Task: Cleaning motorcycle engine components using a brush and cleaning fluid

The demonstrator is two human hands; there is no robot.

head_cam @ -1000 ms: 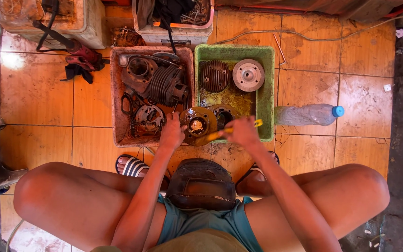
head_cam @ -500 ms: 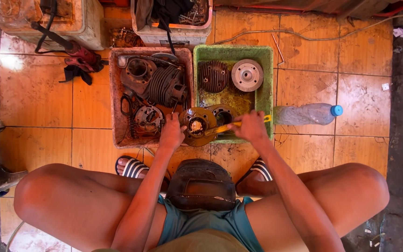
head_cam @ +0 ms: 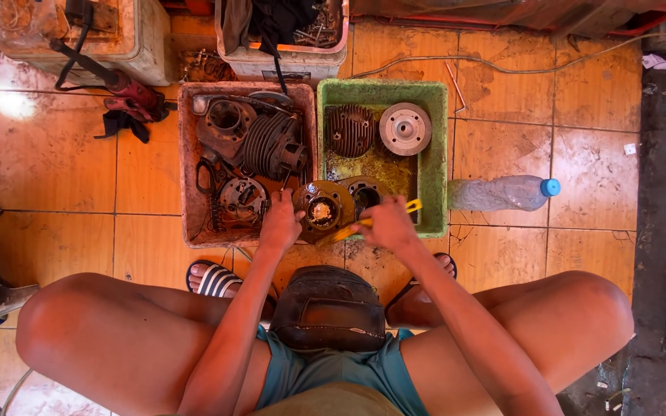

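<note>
A round engine part (head_cam: 322,209) was held at the near rim of the green tub (head_cam: 433,162), where that tub meets the red tub (head_cam: 186,154). The left hand (head_cam: 279,223) was closed on the part's left edge, fingers curled over it, and the part was steadied with its open bore facing up toward the camera. The right hand (head_cam: 385,225) was wrapped shut around a yellow-handled tool (head_cam: 379,217). The tool's long axis was laid nearly level, running from upper right down to the left, its working end aimed at the part; the tip itself could not be made out against the metal. So the part was found just left of the right hand's fingers and touching the left hand's, with the left hand the nearer of the two.

Further back in the green tub, a finned cylinder (head_cam: 350,129) and a pale disc (head_cam: 405,128) were seen side by side, well apart from both hands. The red tub was crowded with dark engine pieces. A plastic bottle (head_cam: 502,192) with a blue cap was lying on its side on the tiled floor (head_cam: 564,92), just beside the green tub's right wall.
</note>
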